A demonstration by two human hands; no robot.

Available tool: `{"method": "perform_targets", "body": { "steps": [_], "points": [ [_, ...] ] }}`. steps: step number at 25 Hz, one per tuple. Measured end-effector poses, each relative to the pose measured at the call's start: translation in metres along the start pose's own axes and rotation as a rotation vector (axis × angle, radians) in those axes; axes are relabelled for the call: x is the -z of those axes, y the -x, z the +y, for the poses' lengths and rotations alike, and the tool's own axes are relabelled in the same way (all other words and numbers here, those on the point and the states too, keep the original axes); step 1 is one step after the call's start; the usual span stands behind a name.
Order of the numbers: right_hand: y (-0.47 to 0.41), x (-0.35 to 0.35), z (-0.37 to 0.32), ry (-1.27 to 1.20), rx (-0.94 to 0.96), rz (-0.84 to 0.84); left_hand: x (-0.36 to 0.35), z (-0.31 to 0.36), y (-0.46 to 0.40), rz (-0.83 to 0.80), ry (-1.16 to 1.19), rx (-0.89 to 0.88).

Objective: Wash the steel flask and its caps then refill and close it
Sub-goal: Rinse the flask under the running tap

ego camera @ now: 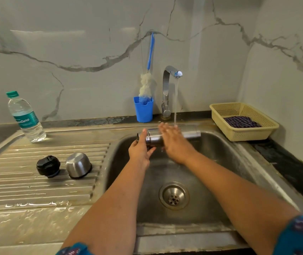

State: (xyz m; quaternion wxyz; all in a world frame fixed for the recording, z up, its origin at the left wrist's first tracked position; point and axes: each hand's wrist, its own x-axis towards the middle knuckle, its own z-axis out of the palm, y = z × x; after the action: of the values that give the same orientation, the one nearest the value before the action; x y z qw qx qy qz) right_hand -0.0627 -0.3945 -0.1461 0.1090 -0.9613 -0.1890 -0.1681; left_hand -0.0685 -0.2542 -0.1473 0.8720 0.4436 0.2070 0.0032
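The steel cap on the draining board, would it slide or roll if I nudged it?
The steel cap stands mouth down, so it should slide rather than roll. The ribbed draining board looks wet, so it is probably slippery.

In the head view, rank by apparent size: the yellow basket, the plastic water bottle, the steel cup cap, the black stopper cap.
1. Yellow basket, clearly largest.
2. Plastic water bottle.
3. Steel cup cap.
4. Black stopper cap, only slightly smaller than the steel one; both sit side by side on the drainboard, so that comparison is fair.

Brushed steel flask [191, 134], glossy marble wall [73, 43] (veined), plastic basket [218, 109]
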Motion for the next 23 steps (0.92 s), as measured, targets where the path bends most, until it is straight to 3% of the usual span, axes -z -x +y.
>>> {"method": "perform_targets", "body": {
  "steps": [2, 7, 12, 17, 23],
  "points": [
    [-0.005, -0.004, -0.017, -0.038, 0.038, -0.040, -0.003, 0.000, 0.003, 0.003, -0.022, -0.019],
    [0.005, 0.023, 0.049, 0.083, -0.180, -0.077, 0.004, 0.009, -0.002, 0.045, -0.023, -0.016],
    [-0.013, 0.010, -0.003, -0.026, 0.012, -0.088, -0.001, 0.004, -0.001, -0.037, -0.087, -0.049],
    [-0.002, 0.025, 0.057, 0.097, -0.162, -0.098, 0.009, 0.016, -0.008, 0.011, -0.056, -0.071],
    [-0.012, 0.026, 0.027, -0.082, -0.047, -0.141, 0.007, 0.012, -0.004, -0.116, -0.104, -0.076]
  ]
}}
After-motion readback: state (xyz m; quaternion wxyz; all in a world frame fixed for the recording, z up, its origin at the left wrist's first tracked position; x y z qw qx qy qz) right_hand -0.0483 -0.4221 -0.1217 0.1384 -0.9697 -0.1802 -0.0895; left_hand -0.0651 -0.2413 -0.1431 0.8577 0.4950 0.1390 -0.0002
